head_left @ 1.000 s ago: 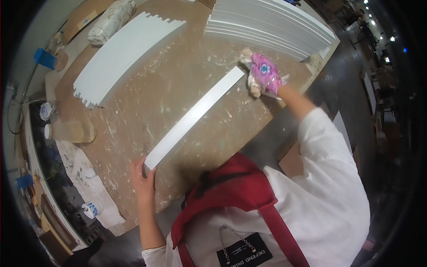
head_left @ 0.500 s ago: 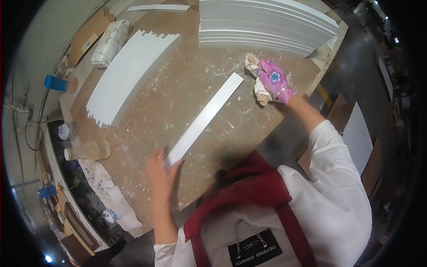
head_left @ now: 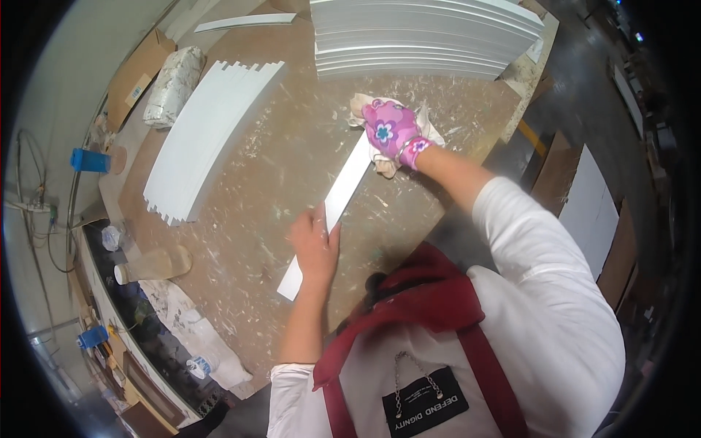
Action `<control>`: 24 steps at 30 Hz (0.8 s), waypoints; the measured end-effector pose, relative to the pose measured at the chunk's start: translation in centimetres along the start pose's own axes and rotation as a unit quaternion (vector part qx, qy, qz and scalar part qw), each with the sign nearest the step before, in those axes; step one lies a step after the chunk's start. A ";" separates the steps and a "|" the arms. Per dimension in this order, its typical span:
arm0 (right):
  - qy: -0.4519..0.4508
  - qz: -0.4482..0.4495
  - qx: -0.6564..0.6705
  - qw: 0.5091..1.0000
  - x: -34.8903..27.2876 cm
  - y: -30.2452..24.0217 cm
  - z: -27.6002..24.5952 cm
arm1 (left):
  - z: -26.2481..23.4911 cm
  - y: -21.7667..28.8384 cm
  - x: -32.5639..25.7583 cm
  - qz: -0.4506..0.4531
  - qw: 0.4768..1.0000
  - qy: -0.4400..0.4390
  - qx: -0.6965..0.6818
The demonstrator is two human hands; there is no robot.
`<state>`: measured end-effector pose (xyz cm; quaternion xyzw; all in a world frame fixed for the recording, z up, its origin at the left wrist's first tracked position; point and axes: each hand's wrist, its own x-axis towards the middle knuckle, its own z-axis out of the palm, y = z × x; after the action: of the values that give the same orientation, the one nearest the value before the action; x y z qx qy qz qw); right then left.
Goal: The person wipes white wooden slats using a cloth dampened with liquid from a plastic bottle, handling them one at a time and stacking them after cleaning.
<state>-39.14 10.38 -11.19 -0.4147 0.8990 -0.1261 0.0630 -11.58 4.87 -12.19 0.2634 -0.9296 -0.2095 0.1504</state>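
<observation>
A narrow white slat [head_left: 346, 179] lies diagonally on the brown, paint-flecked tabletop. My bare left hand [head_left: 315, 247] grips it across its lower half, fingers on the far edge and thumb on the near one. The slat's lower end sticks out below that hand. At the upper end, my right hand [head_left: 393, 133], in a pink flowered glove, presses a crumpled cream rag [head_left: 387, 166] onto the slat. Cloth and glove hide that end of it.
A tall stack of white slats [head_left: 416, 44] stands at the back. Left of centre, white slats [head_left: 212, 142] lie side by side, and a single slat [head_left: 244, 22] is behind them. A plastic-wrapped bundle [head_left: 175, 86], a bottle of cloudy liquid [head_left: 155, 266] and a stained cloth [head_left: 191, 325] line the left edge.
My right hand has moved left with the rag onto the slat's upper end. The left hand has shifted up and right from the slat's lower end to farther along it.
</observation>
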 end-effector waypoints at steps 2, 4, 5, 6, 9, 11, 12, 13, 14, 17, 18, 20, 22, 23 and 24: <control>-0.064 -0.014 -0.036 0.997 -1.8 -1.8 0.8 | 0.4 -0.6 -0.2 0.006 1.000 0.009 -0.001; -0.073 -0.061 -0.051 0.994 -3.8 -3.0 2.3 | 0.4 -0.6 -0.5 0.003 1.000 0.006 -0.005; -0.080 -0.084 -0.058 0.992 -4.3 -3.2 2.6 | 0.4 -0.5 -0.5 -0.002 1.000 0.005 -0.007; -0.011 -0.097 -0.079 0.992 -4.0 -2.1 2.1 | 0.4 -0.3 -0.3 -0.007 1.000 0.004 -0.009; -0.057 0.087 0.199 0.975 0.0 1.6 0.0 | 0.2 0.1 -0.3 0.001 1.000 0.001 -0.009; -0.040 0.071 0.092 0.992 0.1 0.4 0.2 | 0.4 -0.1 -0.3 0.005 1.000 0.006 -0.001; -0.023 0.051 0.038 0.998 -0.5 -0.4 0.3 | 0.6 -0.2 -0.4 0.006 1.000 0.009 0.005; -0.015 0.022 0.015 1.000 -1.0 -0.8 0.9 | 0.6 -0.3 -0.3 0.006 1.000 0.015 0.013; -0.010 -0.004 -0.007 1.000 -1.6 -0.9 2.1 | 0.6 -0.3 -0.2 0.010 1.000 0.022 0.013; -0.015 0.048 0.018 0.999 -0.1 1.2 1.0 | 0.6 -0.4 -0.7 0.006 1.000 0.001 0.001; -0.004 0.064 0.022 0.998 1.4 3.5 -0.2 | 0.4 -0.2 -0.4 -0.003 1.000 -0.019 -0.007; 0.018 0.082 0.032 0.996 3.5 6.9 -2.4 | -0.7 -0.2 0.3 -0.023 0.999 -0.036 -0.029; 0.060 0.049 0.070 0.995 2.5 8.7 -2.8 | -1.7 0.0 -0.1 -0.047 0.996 -0.043 -0.066; 0.076 0.036 0.090 0.992 1.5 9.5 -2.8 | -2.3 -0.6 -0.8 -0.074 0.995 -0.041 -0.058; 0.049 0.072 0.124 0.988 0.8 10.1 -3.1 | -3.5 -1.2 -1.7 -0.082 0.995 -0.050 -0.029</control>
<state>-47.66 16.61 -11.06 -0.3315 0.9057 -0.2523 0.0783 -8.34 3.76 -9.98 0.3234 -0.9048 -0.2607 0.0933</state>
